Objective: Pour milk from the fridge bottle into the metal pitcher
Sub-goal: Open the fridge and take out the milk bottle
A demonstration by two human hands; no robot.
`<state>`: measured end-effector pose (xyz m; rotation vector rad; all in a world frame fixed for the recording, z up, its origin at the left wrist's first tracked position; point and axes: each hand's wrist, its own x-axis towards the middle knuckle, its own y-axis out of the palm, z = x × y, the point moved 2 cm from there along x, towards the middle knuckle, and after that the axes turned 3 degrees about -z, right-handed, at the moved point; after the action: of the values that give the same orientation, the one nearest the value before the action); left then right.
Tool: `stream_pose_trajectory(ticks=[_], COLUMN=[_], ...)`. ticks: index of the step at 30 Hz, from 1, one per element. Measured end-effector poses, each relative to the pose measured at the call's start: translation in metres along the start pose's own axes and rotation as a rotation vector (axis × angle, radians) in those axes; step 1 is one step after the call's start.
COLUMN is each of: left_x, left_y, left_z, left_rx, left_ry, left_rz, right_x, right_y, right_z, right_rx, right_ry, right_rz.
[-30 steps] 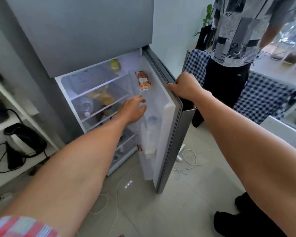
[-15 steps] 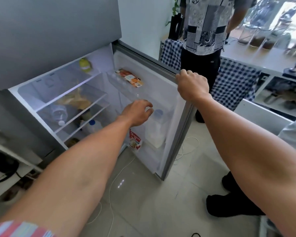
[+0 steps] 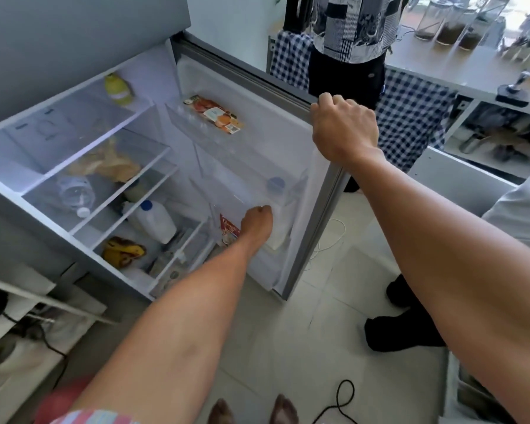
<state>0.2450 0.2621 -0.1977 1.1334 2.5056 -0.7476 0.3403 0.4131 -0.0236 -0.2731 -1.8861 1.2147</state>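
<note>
The fridge stands open. A white milk bottle with a pale blue cap (image 3: 276, 191) stands in the lower door rack. My left hand (image 3: 256, 223) reaches into that rack and wraps around the bottle's body below the cap. My right hand (image 3: 343, 125) grips the top edge of the fridge door (image 3: 315, 228), holding it open. A second white bottle with a blue cap (image 3: 153, 220) stands on a lower shelf inside the fridge. No metal pitcher is in view.
A person in a patterned shirt (image 3: 349, 41) stands just behind the door, before a checked cloth (image 3: 410, 117). A counter with jars (image 3: 450, 29) lies at the right. Shelves hold a clear bottle (image 3: 74, 192), a bag and bananas (image 3: 123, 250). Cables trail on the tiled floor.
My left hand has dropped from above the door rack down onto the milk bottle and closed around it. The view has moved closer and the door stands wider.
</note>
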Motion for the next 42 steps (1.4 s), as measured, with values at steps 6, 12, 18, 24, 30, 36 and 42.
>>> stream_pose_trajectory(ticks=[6,12,18,24,30,36,42], left_x=[0.005,0.003,-0.005,-0.026,-0.049,-0.067,-0.094], left_y=[0.024,0.019,0.008,-0.021,-0.046,-0.081,-0.121], left_z=[-0.001,0.029,0.040,0.015,0.004,-0.008,-0.022], left_rx=[-0.354,-0.708,-0.886,-0.934,-0.755,-0.555,-0.428], left_ry=[-0.145,-0.155,-0.231,-0.222,-0.074,0.038,0.139], left_rz=[0.129,-0.034,-0.271,-0.387,-0.483,-0.561,-0.650], right_x=[0.001,0.001,0.002,0.003,0.000,-0.009,-0.020], right_y=[0.006,0.006,0.005,0.003,-0.004,-0.019,-0.046], right_z=[0.000,0.001,-0.001,-0.005,-0.002,0.011,0.049], right_rx=[-0.025,-0.033,-0.036,0.007,0.032,0.112,0.218], right_ry=[0.001,0.001,-0.003,-0.010,-0.011,0.014,0.081], right_rz=[-0.038,-0.050,-0.037,0.016,0.084,0.166,0.257])
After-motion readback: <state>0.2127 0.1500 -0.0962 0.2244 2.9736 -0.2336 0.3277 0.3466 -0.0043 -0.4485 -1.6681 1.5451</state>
